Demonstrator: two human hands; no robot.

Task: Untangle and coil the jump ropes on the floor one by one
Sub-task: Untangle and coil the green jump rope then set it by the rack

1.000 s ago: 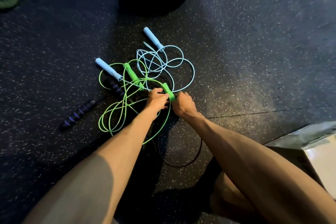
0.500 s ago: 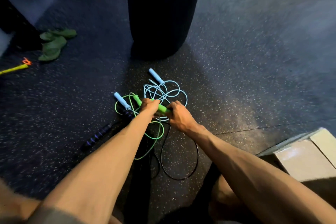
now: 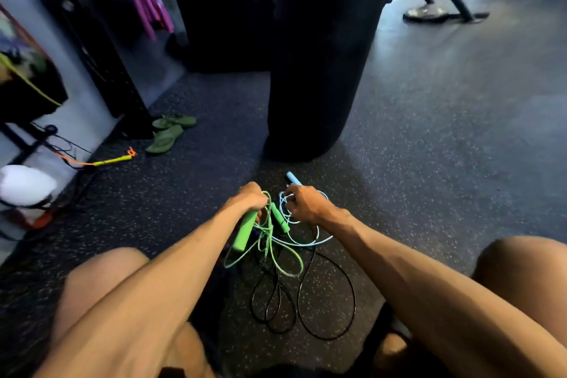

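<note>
Here the left hand (image 3: 248, 198) grips a green handle (image 3: 244, 235) jutting below its fist; the right hand (image 3: 302, 202) pinches blue cord (image 3: 310, 242)

Both bare forearms reach toward the centre, the left from 7 o'clock and the right from 4 o'clock. The left hand (image 3: 249, 198), knuckles up, is fisted round a green jump-rope handle (image 3: 244, 232). Just beside it at 3 o'clock, the right hand (image 3: 303, 202) curls its fingers (image 3: 288, 193) into strands of the pale blue jump rope (image 3: 307, 244). The left knee (image 3: 104, 279) sits at 8 o'clock and the right knee (image 3: 527, 267) at 4 o'clock.
</note>
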